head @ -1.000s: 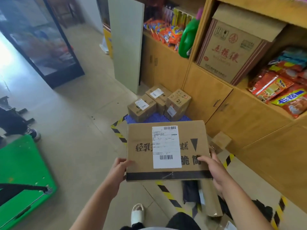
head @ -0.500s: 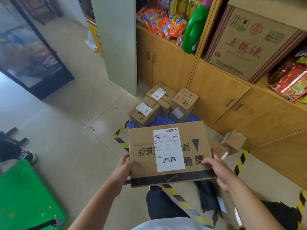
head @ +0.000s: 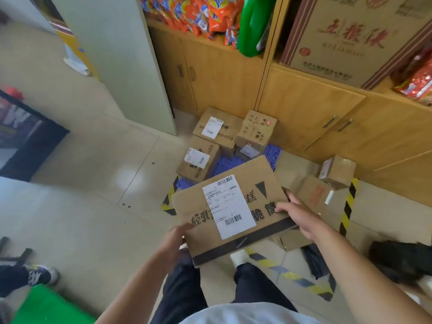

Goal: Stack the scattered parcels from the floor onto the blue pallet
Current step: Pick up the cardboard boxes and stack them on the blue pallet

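A flat parcel (head: 230, 210) of brown cardboard is held in the air between both hands, in front of the person's legs and just short of the blue pallet (head: 225, 163). It is wide and shallow. A white shipping label with two barcodes lies across the middle of its top face and covers part of a row of large black printed characters. A black triangle mark sits toward the far right corner, and a dark band of tape runs along the near edge. The parcel is turned somewhat askew.

The left hand (head: 176, 239) grasps the near left corner, thumb on top. The right hand (head: 301, 216) grasps the right edge, thumb pressed on the top face beside the characters and fingers wrapped over the side.

Three smaller labelled parcels already stand on the pallet: one at its left front (head: 198, 161), two at the back (head: 217, 129) (head: 256, 134), close together. On the floor (head: 81, 206) to the right, by the wooden cabinet (head: 304, 108), lie two more boxes (head: 337, 170) (head: 314, 195) inside yellow-and-black hazard tape (head: 348, 206).
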A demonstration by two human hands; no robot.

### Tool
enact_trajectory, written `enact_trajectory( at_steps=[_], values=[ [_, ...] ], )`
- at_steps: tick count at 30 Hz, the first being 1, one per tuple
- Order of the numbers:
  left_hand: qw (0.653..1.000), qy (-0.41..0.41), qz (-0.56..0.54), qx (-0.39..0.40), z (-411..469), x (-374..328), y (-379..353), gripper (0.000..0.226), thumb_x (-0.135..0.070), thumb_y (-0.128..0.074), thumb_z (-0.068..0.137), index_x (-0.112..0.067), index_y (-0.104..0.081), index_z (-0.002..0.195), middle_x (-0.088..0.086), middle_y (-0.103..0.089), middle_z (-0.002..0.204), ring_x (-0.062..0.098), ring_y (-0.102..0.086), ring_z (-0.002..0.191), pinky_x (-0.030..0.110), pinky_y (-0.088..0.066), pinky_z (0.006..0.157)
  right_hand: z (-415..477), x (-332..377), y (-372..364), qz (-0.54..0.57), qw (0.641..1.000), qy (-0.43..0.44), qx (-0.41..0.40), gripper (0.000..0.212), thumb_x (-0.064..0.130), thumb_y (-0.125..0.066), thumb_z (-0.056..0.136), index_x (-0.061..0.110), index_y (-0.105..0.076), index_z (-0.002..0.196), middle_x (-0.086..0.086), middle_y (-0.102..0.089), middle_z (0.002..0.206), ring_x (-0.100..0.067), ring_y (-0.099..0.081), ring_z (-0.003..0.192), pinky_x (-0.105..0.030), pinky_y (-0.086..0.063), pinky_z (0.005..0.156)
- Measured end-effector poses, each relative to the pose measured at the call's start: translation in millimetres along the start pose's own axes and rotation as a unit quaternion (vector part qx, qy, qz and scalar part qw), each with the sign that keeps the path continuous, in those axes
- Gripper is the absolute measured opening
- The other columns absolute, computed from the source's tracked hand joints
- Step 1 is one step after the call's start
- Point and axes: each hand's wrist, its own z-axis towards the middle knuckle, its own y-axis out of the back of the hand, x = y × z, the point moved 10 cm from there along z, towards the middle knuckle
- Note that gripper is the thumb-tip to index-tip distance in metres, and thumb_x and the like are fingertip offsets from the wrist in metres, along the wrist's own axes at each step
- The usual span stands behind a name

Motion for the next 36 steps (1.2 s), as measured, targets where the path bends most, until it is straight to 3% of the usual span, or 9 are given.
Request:
enact_trajectory(
  at_steps=[4, 8, 14, 16, 20, 22, 26, 33, 36],
  values=[
    [0.997, 0.034, 0.064, 0.027, 59, -20, 2, 0.029, -0.019, -0.054, 0.094, -0.008, -0.060, 0.120, 0.013, -0.064, 0.111, 0.023, -0.061, 0.089, 0.030, -0.052, 0.053, 21, -11, -11, 0.012, 0.998, -0.039, -0.042, 0.050, 0.010, -0.058, 0.087, 0.050, -0.050, 0.116, 0.008, -0.062, 0.116, -0.008, -0.056, 0.102, -0.030, -0.046, 0.085],
    [0.982, 0.049, 0.171, 0.064, 141, -41, -3, 0.027, -0.021, -0.056, 0.094, -0.014, -0.055, 0.120, 0.010, -0.063, 0.118, 0.023, -0.061, 0.102, 0.036, -0.053, 0.071, 48, -60, -30, 0.060, 0.985, -0.114, -0.118, 0.047, 0.008, -0.058, 0.088, 0.037, -0.048, 0.124, 0.008, -0.063, 0.109, -0.007, -0.056, 0.096, -0.029, -0.044, 0.078],
    [0.932, 0.002, 0.347, 0.103, 278, -70, -55, 0.020, -0.021, -0.062, 0.094, -0.019, -0.054, 0.112, 0.008, -0.061, 0.122, 0.022, -0.058, 0.099, 0.032, -0.046, 0.085, 110, -160, -89, 0.163, 0.930, -0.207, -0.258, 0.063, 0.010, -0.065, 0.070, 0.021, -0.051, 0.131, -0.009, -0.065, 0.111, -0.024, -0.057, 0.097, -0.037, -0.043, 0.079],
    [0.909, -0.021, 0.399, 0.119, 326, -78, -80, 0.026, -0.026, -0.066, 0.090, -0.019, -0.058, 0.113, 0.008, -0.064, 0.119, 0.023, -0.060, 0.102, 0.033, -0.047, 0.089, 136, -188, -112, 0.239, 0.898, -0.226, -0.292, 0.052, 0.008, -0.063, 0.081, 0.019, -0.049, 0.129, -0.006, -0.061, 0.110, -0.025, -0.052, 0.100, -0.035, -0.038, 0.078],
    [0.829, -0.080, 0.540, 0.122, 429, -89, -128, 0.071, -0.051, -0.073, 0.062, -0.024, -0.057, 0.126, 0.004, -0.064, 0.123, 0.025, -0.064, 0.105, 0.044, -0.053, 0.095, 203, -240, -160, 0.382, 0.824, -0.278, -0.312, 0.043, 0.037, -0.062, 0.085, 0.015, -0.053, 0.121, -0.012, -0.063, 0.112, -0.031, -0.060, 0.097, -0.039, -0.046, 0.077],
    [0.796, -0.114, 0.577, 0.140, 464, -95, -164, 0.073, -0.045, -0.073, 0.072, -0.019, -0.048, 0.135, 0.005, -0.057, 0.129, 0.028, -0.060, 0.112, 0.046, -0.051, 0.098, 243, -260, -178, 0.434, 0.802, -0.279, -0.302, 0.052, 0.052, -0.061, 0.081, 0.017, -0.056, 0.120, -0.015, -0.066, 0.111, -0.032, -0.063, 0.092, -0.043, -0.053, 0.078],
    [0.687, -0.211, 0.685, 0.122, 515, -112, -225, 0.100, -0.060, -0.067, 0.059, -0.023, -0.034, 0.146, 0.006, -0.042, 0.148, 0.037, -0.046, 0.129, 0.056, -0.039, 0.106, 316, -270, -204, 0.526, 0.779, -0.240, -0.242, 0.050, 0.058, -0.057, 0.088, 0.022, -0.057, 0.123, -0.015, -0.063, 0.116, -0.034, -0.062, 0.103, -0.051, -0.055, 0.083],
    [0.513, -0.363, 0.764, 0.145, 557, -99, -312, 0.086, -0.059, -0.066, 0.075, -0.038, -0.028, 0.150, 0.003, -0.041, 0.149, 0.036, -0.031, 0.139, 0.060, -0.019, 0.111, 390, -310, -237, 0.610, 0.741, -0.213, -0.182, 0.049, 0.058, -0.059, 0.090, 0.025, -0.050, 0.126, -0.022, -0.062, 0.117, -0.040, -0.064, 0.109, -0.062, -0.045, 0.100],
    [0.496, -0.405, 0.755, 0.145, 570, -95, -331, 0.074, -0.053, -0.062, 0.078, -0.040, -0.036, 0.146, 0.000, -0.045, 0.146, 0.033, -0.033, 0.138, 0.058, -0.017, 0.112, 418, -314, -253, 0.635, 0.739, -0.193, -0.117, 0.048, 0.054, -0.062, 0.088, 0.022, -0.053, 0.124, -0.023, -0.065, 0.119, -0.040, -0.067, 0.108, -0.059, -0.044, 0.104]
  ],
)
